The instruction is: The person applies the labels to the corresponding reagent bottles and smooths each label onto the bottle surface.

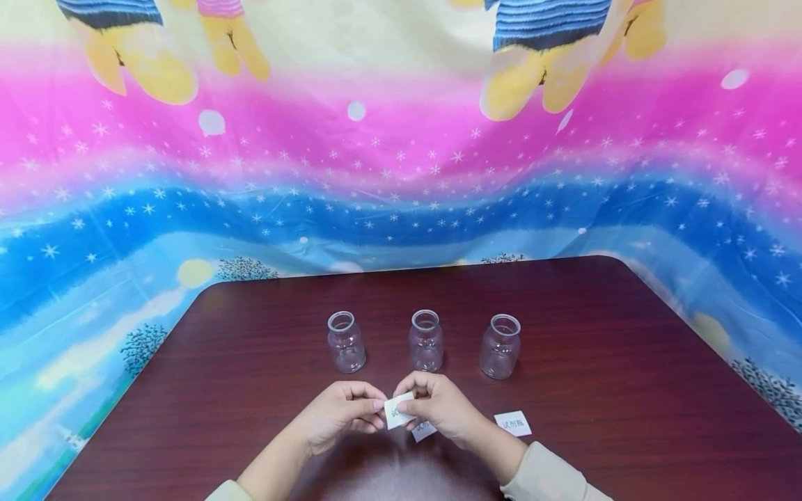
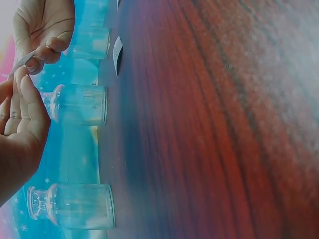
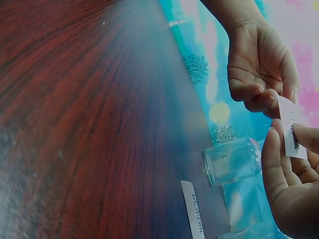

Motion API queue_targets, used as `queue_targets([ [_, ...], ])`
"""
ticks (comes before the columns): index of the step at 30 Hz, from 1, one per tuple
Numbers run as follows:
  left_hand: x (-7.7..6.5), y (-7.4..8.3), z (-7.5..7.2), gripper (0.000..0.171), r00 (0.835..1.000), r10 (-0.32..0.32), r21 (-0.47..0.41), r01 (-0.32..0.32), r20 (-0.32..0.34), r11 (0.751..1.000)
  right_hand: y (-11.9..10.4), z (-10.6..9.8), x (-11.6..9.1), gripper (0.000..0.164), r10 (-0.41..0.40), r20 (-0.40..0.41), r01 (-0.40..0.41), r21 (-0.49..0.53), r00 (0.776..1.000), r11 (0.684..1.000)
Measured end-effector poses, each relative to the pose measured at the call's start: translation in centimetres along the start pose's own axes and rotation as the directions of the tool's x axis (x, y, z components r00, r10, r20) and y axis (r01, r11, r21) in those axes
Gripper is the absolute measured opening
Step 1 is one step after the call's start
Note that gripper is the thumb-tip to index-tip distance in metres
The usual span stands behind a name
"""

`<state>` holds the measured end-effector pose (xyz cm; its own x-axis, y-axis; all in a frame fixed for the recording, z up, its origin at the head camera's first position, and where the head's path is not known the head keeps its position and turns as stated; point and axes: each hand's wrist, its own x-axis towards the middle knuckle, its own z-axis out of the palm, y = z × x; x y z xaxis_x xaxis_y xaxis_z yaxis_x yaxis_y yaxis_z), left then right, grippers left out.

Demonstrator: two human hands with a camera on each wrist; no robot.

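Note:
Both hands meet over the near middle of the table at a small white label (image 1: 396, 410) with dark printed characters. My right hand (image 1: 436, 407) pinches it, the thumb lying across its printed face and fingers behind. At the opposite edge, my left hand (image 1: 341, 415) pinches a corner between thumb and fingertip. In the right wrist view the label (image 3: 290, 127) stands on edge between the two hands, clear of the tabletop. Partly hidden behind the right hand, a second label (image 1: 424, 431) lies on the table. A third label (image 1: 513, 423) lies to the right, near the forearm.
Beyond the hands stand three clear glass jars in a row, without lids: a left jar (image 1: 347, 342), a middle jar (image 1: 426, 341) and a right jar (image 1: 500, 346). The dark red wooden table (image 1: 250, 348) is bordered by a colourful cloth backdrop (image 1: 401, 160).

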<state>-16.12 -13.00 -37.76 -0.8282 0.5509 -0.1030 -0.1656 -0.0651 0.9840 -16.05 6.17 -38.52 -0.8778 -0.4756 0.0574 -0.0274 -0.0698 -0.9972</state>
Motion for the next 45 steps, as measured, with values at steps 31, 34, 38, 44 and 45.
queue_targets([
  [31,0.78,-0.44,0.56,0.004,0.997,0.023,0.056,-0.019,-0.069,0.998,0.93,0.22,-0.27,0.020,-0.060,-0.146,0.029,-0.207,0.987,0.978],
  [34,0.84,-0.32,0.52,0.005,0.998,0.028,0.065,-0.024,-0.062,0.998,0.94,0.14,-0.23,0.021,-0.051,-0.085,0.037,-0.158,0.995,0.987],
  [38,0.85,-0.15,0.46,0.005,0.998,0.032,0.070,-0.029,-0.045,0.997,0.92,0.09,-0.22,0.024,-0.023,-0.014,0.021,-0.110,1.000,0.994],
  [44,0.88,-0.15,0.44,0.004,0.999,0.025,0.071,-0.023,-0.027,0.997,1.04,0.13,-0.12,0.027,0.003,0.032,-0.001,-0.049,0.999,0.999],
  [45,0.91,-0.18,0.46,0.004,0.999,0.025,0.075,-0.023,-0.025,0.997,1.05,0.15,-0.10,0.027,0.006,0.033,-0.004,-0.041,0.999,0.999],
])
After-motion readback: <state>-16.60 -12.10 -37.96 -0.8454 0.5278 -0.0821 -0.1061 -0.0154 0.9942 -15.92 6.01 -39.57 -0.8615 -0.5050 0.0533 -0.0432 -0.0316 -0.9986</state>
